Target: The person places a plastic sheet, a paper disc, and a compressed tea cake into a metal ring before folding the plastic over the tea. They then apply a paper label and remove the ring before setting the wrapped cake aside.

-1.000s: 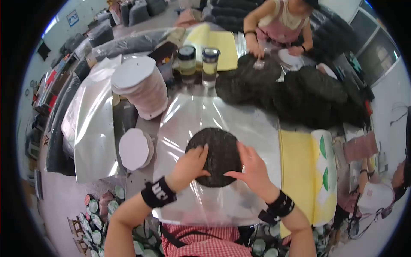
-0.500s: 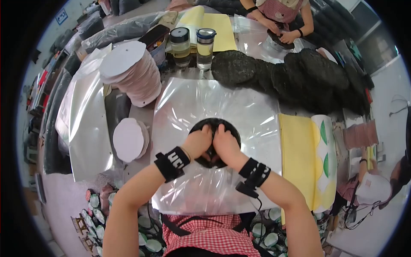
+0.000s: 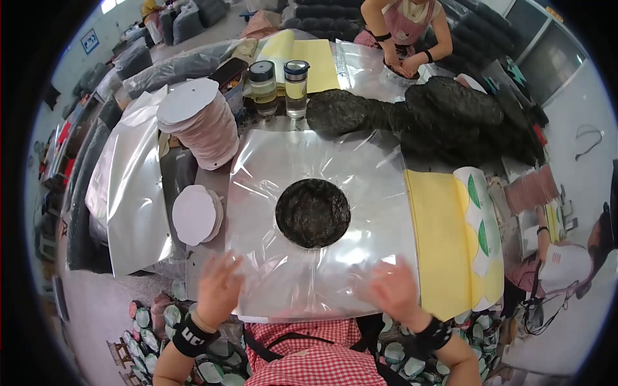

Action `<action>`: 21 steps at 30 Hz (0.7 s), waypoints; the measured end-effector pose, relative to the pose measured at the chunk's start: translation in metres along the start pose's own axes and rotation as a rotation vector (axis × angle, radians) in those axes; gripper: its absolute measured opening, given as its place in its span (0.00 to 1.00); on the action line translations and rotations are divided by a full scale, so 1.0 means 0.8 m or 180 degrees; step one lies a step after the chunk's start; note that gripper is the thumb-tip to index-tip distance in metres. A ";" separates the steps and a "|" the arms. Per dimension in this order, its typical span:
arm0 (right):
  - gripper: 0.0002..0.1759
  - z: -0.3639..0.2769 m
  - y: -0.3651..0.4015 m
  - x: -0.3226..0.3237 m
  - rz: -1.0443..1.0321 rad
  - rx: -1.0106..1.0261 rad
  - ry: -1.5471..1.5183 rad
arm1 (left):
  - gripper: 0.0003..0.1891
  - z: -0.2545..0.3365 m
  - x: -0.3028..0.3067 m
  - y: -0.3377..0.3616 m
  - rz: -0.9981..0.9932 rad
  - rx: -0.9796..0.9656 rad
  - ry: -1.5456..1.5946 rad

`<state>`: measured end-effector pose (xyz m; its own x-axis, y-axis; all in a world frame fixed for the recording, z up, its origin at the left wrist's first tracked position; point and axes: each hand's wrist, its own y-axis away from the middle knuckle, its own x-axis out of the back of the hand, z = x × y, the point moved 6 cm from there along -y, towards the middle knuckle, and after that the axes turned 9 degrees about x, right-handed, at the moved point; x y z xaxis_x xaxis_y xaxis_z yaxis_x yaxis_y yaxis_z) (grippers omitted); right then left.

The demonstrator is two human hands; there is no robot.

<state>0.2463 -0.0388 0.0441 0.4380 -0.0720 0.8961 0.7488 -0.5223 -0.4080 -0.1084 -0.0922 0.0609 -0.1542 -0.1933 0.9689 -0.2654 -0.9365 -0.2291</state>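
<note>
A round, dark cake that looks like dried seaweed [image 3: 313, 213] sits in the middle of a stack of clear plastic sheets [image 3: 270, 283]. Neither hand touches it. Near the sheets' front left corner is my left hand [image 3: 220, 286], raised, fingers spread and holding nothing. My right hand [image 3: 394, 288] hovers over the front right part of the sheets, blurred by motion, with fingers apart and nothing in them. Close to the left edge of the sheets lies a small stack of white paper discs [image 3: 195, 215].
Beyond the sheets are a pile of dark seaweed cakes [image 3: 444, 119], a tall stack of white discs [image 3: 199, 122] and two bottles [image 3: 296, 90]. Yellow paper [image 3: 438, 238] and a roll of printed labels [image 3: 479, 238] lie right. Across the table a person [image 3: 409, 38] handles another cake.
Both my hands have let go of the dark cake and drawn back toward me, apart to left and right. The cake now lies uncovered on the plastic.
</note>
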 end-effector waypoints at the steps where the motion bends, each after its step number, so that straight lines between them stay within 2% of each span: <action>1: 0.19 0.002 -0.031 0.060 0.0332 -0.0252 -0.0300 | 0.07 0.019 0.062 -0.024 0.0869 0.0216 0.0019; 2: 0.19 -0.002 -0.048 0.114 0.0990 -0.0244 -0.0397 | 0.06 0.011 0.016 0.037 0.0237 0.0630 0.0749; 3: 0.19 -0.002 -0.055 0.151 0.1672 -0.0203 -0.0454 | 0.06 0.039 0.020 0.041 0.0187 0.0021 0.1185; 4: 0.19 0.003 -0.059 0.153 0.1693 -0.0185 -0.0418 | 0.07 0.068 0.024 0.047 0.0043 -0.0590 0.1625; 5: 0.20 0.023 -0.059 0.154 0.1924 -0.0643 -0.0549 | 0.08 0.129 0.079 0.015 0.0473 -0.2212 0.1684; 6: 0.21 0.042 -0.057 0.150 0.2149 -0.1105 -0.0702 | 0.16 0.147 0.019 0.034 -0.0402 -0.2382 0.1505; 8: 0.24 0.131 -0.023 0.060 0.2004 -0.2189 -0.1153 | 0.27 0.069 -0.127 0.050 -0.0515 -0.0892 0.1683; 10: 0.25 0.208 0.045 -0.049 0.0464 -0.3593 -0.2411 | 0.42 0.005 -0.111 -0.021 0.0124 0.0507 0.1009; 11: 0.25 0.193 0.028 -0.042 0.0471 -0.3591 -0.2408 | 0.45 0.000 -0.089 -0.058 0.0526 0.0408 0.1272; 12: 0.26 0.158 -0.013 -0.028 0.0152 -0.3284 -0.2539 | 0.47 0.003 -0.070 -0.091 0.0931 0.0324 0.1537; 13: 0.27 0.135 -0.041 -0.018 -0.0185 -0.2971 -0.2668 | 0.47 0.015 -0.071 -0.120 0.0930 0.0358 0.1544; 14: 0.27 0.136 -0.044 -0.006 -0.0219 -0.2985 -0.2682 | 0.43 0.045 -0.075 -0.145 0.0718 -0.0156 0.1572; 15: 0.27 0.149 -0.053 0.025 0.0820 -0.2596 -0.3026 | 0.38 0.067 -0.079 -0.157 0.0515 -0.0691 0.1589; 16: 0.28 0.165 -0.052 0.055 0.1884 -0.2136 -0.3298 | 0.38 0.067 -0.093 -0.161 0.0518 -0.0712 0.1582; 17: 0.28 0.184 -0.038 0.055 0.1937 -0.2132 -0.3285 | 0.33 0.053 -0.129 -0.167 0.0171 -0.0103 0.1872; 19: 0.34 0.229 0.021 0.037 0.2210 -0.2543 -0.1686 | 0.23 0.043 -0.153 -0.174 0.0277 0.0844 0.2245; 21: 0.50 0.200 0.052 -0.072 0.0840 -0.1941 -0.0909 | 0.24 0.057 -0.152 -0.180 0.0146 0.0987 0.2084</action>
<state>0.3320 0.0793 -0.0527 0.7413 -0.0799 0.6664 0.2258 -0.9053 -0.3598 -0.0082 0.0530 -0.0197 -0.7227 -0.1105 0.6822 0.0220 -0.9903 -0.1371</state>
